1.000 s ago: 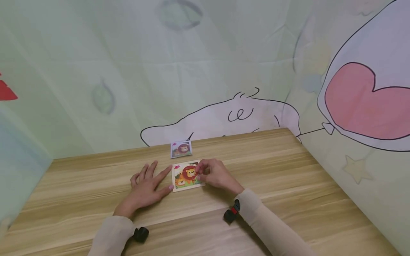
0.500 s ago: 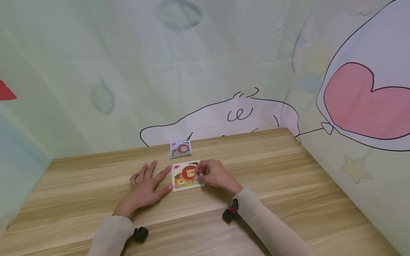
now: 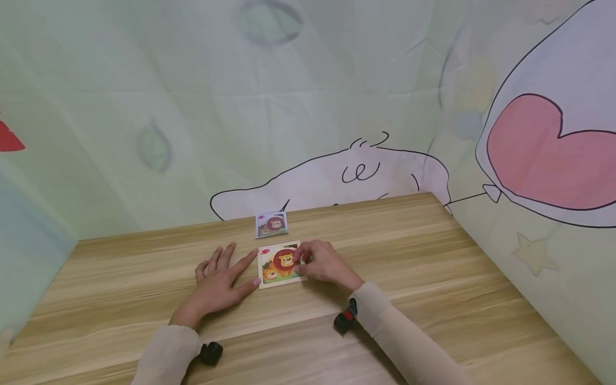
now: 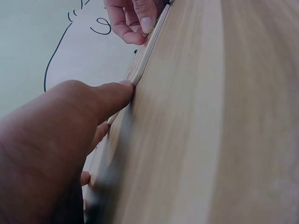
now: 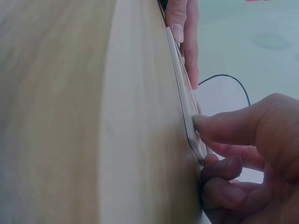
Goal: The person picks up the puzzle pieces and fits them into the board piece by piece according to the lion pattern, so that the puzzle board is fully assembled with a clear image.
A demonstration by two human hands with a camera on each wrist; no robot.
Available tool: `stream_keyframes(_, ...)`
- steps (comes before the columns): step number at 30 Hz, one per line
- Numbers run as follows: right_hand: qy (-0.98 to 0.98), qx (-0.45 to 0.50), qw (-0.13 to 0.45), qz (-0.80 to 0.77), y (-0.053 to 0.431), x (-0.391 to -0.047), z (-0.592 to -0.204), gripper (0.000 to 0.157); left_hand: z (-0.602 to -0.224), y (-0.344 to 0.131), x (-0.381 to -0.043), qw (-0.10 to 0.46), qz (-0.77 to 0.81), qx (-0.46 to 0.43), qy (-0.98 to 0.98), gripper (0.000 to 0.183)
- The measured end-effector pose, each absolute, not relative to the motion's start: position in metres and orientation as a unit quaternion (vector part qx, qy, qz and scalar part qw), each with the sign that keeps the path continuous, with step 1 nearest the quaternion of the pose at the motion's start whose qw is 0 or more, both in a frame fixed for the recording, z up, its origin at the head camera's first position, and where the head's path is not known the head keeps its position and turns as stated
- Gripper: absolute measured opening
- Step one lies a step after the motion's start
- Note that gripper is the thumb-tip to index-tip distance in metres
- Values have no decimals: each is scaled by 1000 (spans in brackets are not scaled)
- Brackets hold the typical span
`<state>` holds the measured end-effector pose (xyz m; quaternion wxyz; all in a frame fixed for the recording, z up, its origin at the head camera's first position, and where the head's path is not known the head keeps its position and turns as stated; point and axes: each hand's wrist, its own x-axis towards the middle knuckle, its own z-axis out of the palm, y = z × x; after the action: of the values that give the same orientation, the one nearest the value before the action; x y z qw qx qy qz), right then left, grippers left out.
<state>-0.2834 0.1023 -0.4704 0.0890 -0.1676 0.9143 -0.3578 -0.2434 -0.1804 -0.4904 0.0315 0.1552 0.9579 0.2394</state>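
A square lion picture puzzle with a pale rim (image 3: 261,268) lies flat on the table. My left hand (image 3: 218,283) spreads its fingers on the tabletop, thumb and index fingertip touching the puzzle's left edge. At the right side of the puzzle my right hand (image 3: 323,262) bends thumb and index finger together over a puzzle piece (image 5: 194,122). Most of that piece is hidden by the fingers; a bit of green shows at the thumb tip in the right wrist view. The left wrist view shows the left thumb (image 4: 114,95) against the board's edge.
Behind the puzzle a small card (image 3: 271,224) with a matching lion picture stands near the table's back edge. The wooden table (image 3: 394,235) ends at a cloth backdrop (image 3: 192,107) with cartoon drawings.
The right fingers have shifted very slightly at the puzzle's right side, and the picture beside them looks more even. The left hand has stayed in place.
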Motion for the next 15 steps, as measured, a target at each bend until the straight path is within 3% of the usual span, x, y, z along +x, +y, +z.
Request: stream_keyframes(15, 909, -164, 95, -370, 106, -280, -472, 15, -492, -179, -240, 37, 245, 153, 957, 75)
